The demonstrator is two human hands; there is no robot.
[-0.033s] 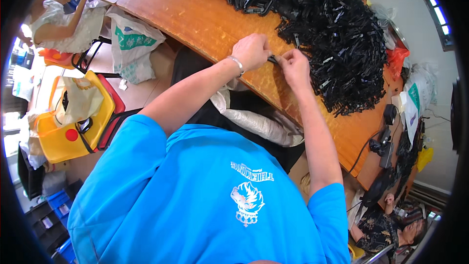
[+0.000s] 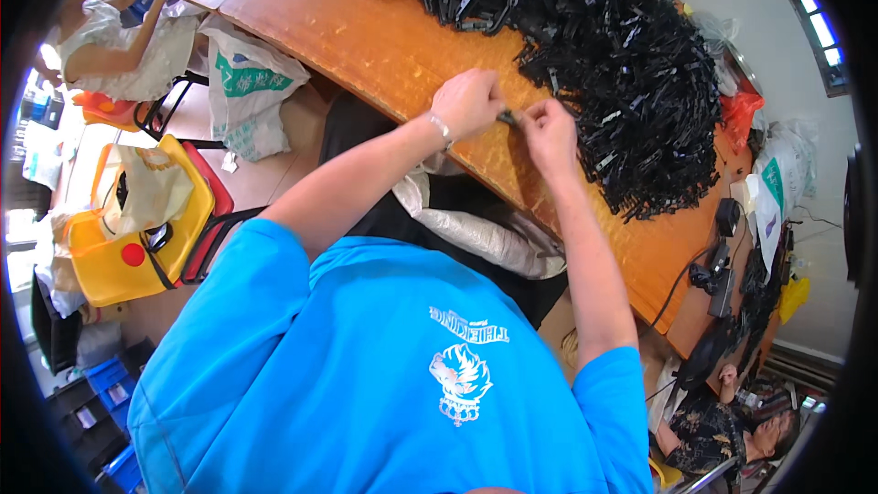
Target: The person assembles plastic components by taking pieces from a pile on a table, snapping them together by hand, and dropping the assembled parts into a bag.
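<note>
Over the near edge of the wooden table (image 2: 347, 27), my two hands meet at a small dark part (image 2: 508, 117), slim and partly hidden by the fingers. My left hand (image 2: 466, 102), with a bracelet at its wrist, is closed and pinches one end of it. The other end sits between the thumb and fingers of my right hand (image 2: 551, 135), also closed. The part's exact kind is too small to make out. Just beyond and to the right of my right hand spreads a large heap of slim black parts (image 2: 640, 91), some with slots or holes.
A pale sack (image 2: 476, 236) lies below the table edge before me. On the left stand a yellow chair (image 2: 119, 261) with a bag and a white printed sack (image 2: 251, 91). Cables and a power strip (image 2: 722, 291) lie at right. Other people sit far left and lower right.
The view has shifted very slightly. Both hands keep their pinch on the small dark part, with only a slight change in finger position.
</note>
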